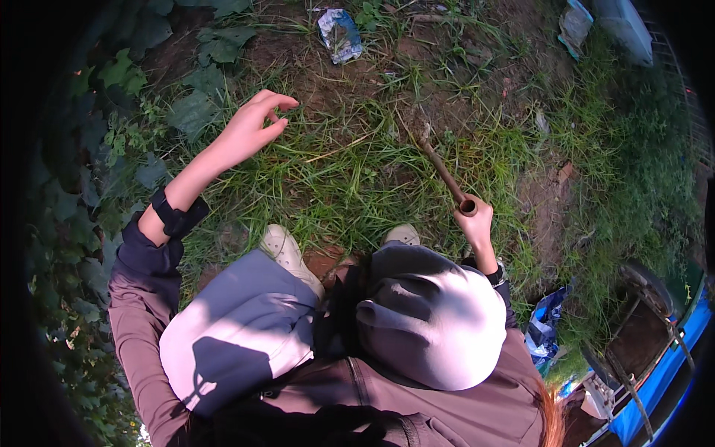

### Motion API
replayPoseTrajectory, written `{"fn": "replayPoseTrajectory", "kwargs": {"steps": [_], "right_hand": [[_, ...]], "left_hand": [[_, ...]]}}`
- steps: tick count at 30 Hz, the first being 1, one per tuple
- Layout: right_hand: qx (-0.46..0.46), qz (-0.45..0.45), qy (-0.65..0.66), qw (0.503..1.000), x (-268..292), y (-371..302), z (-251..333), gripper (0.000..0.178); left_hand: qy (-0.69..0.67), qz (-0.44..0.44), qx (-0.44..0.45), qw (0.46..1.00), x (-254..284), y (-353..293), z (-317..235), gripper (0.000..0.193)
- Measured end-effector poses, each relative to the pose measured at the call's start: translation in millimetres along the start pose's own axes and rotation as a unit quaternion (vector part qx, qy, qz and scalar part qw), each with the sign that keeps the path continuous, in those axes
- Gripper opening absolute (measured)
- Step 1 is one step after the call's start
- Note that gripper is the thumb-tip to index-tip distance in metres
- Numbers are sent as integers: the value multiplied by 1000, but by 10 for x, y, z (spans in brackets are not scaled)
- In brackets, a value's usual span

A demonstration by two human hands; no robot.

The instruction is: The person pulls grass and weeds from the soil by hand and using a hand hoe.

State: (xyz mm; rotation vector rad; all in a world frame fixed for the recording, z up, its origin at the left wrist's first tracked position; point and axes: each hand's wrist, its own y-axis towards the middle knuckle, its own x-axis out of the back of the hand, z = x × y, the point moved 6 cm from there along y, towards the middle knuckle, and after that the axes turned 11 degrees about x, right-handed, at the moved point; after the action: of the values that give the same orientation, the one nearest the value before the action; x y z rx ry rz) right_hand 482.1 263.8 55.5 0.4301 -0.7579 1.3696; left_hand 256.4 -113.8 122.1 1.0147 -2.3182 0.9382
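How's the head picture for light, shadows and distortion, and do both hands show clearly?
Head view: sun nearly washes out the right trouser leg, and a hard shadow crosses the left one; head view: the rim goes black, dimming the leaves at left; head view: left hand and right hand show clearly, but the brown tool's far tip blends into the grass.

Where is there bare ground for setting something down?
Mostly bare soil lies right of the right hand, and between the blue-white packet and left hand. Grass crowds between the hands; broad leaves crowd the left.
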Motion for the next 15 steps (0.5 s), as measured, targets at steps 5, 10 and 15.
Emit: {"fn": "replayPoseTrajectory", "kwargs": {"steps": [5,10,15], "right_hand": [[-8,19,14,1000,-50,218,-141,32],[-10,3,37,999,-158,69,-94,24],[5,-9,26,1000,192,-192,-39,33]], "left_hand": [[13,-8,-5,1000,7,53,-30,33],[98,-8,-16,995,-82,-8,32,33],[418,-69,-60,904,-89,-272,69,20]]}}
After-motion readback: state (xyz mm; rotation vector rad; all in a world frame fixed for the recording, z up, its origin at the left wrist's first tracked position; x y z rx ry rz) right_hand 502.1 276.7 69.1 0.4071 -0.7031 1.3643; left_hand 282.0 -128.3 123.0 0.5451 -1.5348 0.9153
